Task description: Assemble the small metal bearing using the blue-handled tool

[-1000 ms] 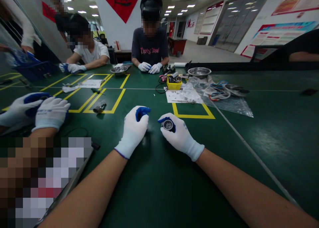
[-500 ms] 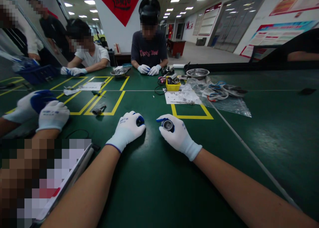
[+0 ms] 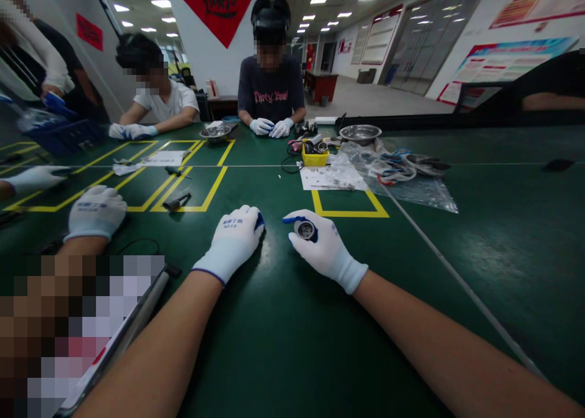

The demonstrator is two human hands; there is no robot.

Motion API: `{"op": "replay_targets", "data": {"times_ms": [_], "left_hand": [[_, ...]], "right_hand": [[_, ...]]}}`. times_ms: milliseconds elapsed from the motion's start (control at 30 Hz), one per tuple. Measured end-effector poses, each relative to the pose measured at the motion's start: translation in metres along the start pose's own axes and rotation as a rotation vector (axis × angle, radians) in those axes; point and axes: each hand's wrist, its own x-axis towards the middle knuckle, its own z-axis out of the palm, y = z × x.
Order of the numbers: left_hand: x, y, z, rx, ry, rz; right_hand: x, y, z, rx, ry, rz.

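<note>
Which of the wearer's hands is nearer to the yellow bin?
Right. The right hand is almost directly on the wearer's side of the yellow bin; the left hand is also on that side, but farther left.

Left hand (image 3: 236, 235) gloved, palm down, fingers curled inward; right hand (image 3: 317, 240) gloved, thumb and forefinger curved round; forearms angled inward, hands apart.

Small round part (image 3: 304, 230): grey rim, darker recessed face, inner details too small to read. Face turned toward camera. Held between thumb and fingers of right hand (image 3: 323, 242).
</note>
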Motion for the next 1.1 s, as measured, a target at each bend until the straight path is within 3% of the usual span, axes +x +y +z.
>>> {"op": "replay_targets", "data": {"times_ms": [100, 233, 367, 500, 633, 833, 1100], "left_hand": [[-0.002, 0.002, -0.002, -0.274, 0.115, -0.027], [-0.004, 0.009, -0.002, -0.766, 0.238, 0.065], [-0.005, 0.015, 0.003, -1.067, 0.157, 0.098], [-0.007, 0.019, 0.005, -1.300, 0.049, 0.057], [-0.008, 0.021, 0.005, -1.522, 0.017, 0.005], [-0.008, 0.022, 0.007, -1.571, 0.012, -0.025], [-0.008, 0.021, 0.008, -1.335, 0.141, 0.025]], "right_hand": [[0.000, 0.000, -0.001, 0.011, -0.006, 0.011], [0.001, 0.002, -0.001, 0.034, 0.007, 0.008], [0.002, 0.003, -0.001, 0.042, 0.028, 0.019], [0.003, 0.002, 0.000, 0.047, 0.049, 0.013], [0.004, 0.001, 0.001, 0.071, 0.051, 0.016], [0.003, 0.002, 0.003, 0.074, 0.066, 0.016], [0.004, 0.002, 0.002, 0.033, 0.068, 0.040]]}}
